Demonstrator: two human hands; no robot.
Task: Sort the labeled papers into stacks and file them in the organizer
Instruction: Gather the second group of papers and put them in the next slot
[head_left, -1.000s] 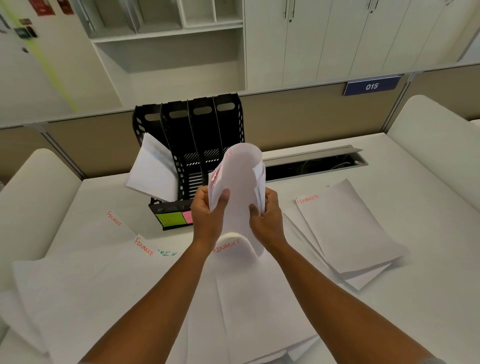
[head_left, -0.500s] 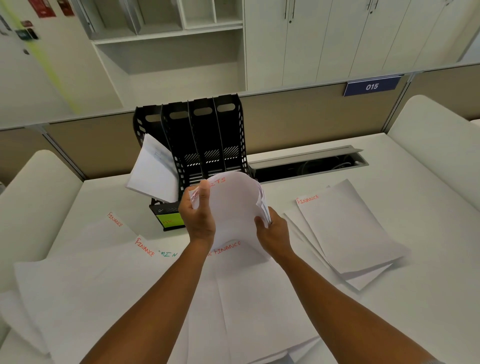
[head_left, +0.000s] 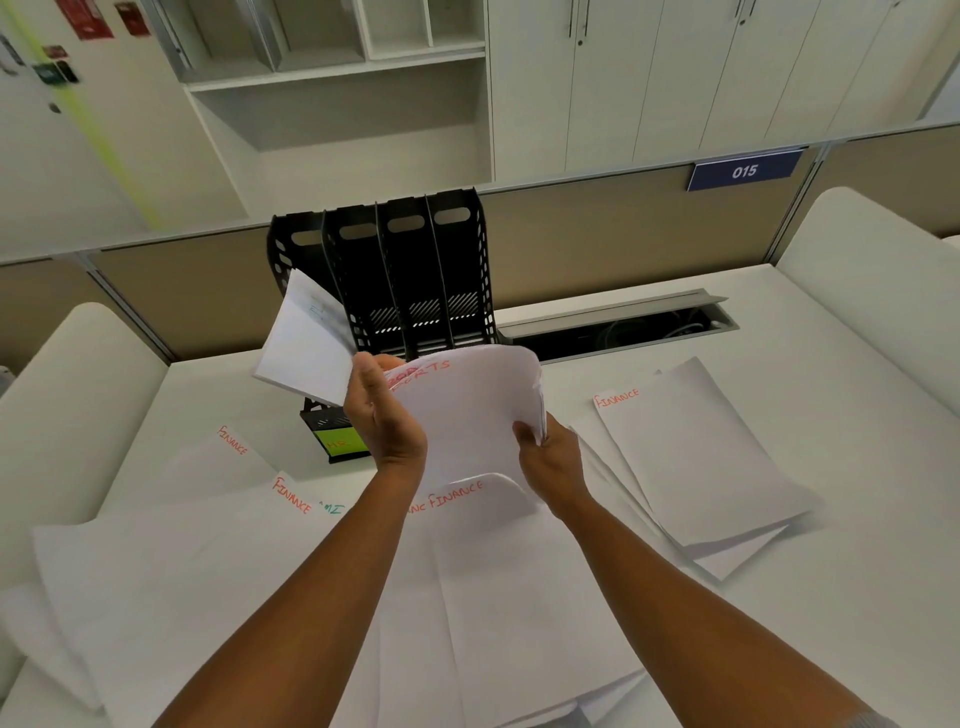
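A held bundle of "REPORTS" sheets is squared up in front of the organizer, ready for a slot.

Far left on the white surface (head_left: 857, 597), loose sheets marked "FINANCE" (head_left: 228, 467) lie overlapping, seemingly waiting their turn; the black four-slot organizer (head_left: 415, 270) stands upright at the back, with one sheaf of papers (head_left: 306, 348) leaning out of its leftmost slot, probably already filed. The left hand (head_left: 382, 415) clamps the bundle's upper left corner, thumb on top, while the right hand (head_left: 550, 457) pinches its lower right edge, so the REPORTS bundle (head_left: 467, 415) bows upward between them, likely to keep the sheets aligned. It is white, several sheets thick, with red handwriting near the top. Farther right, a neater FINANCE stack (head_left: 696, 457) rests flat, apparently sorted.
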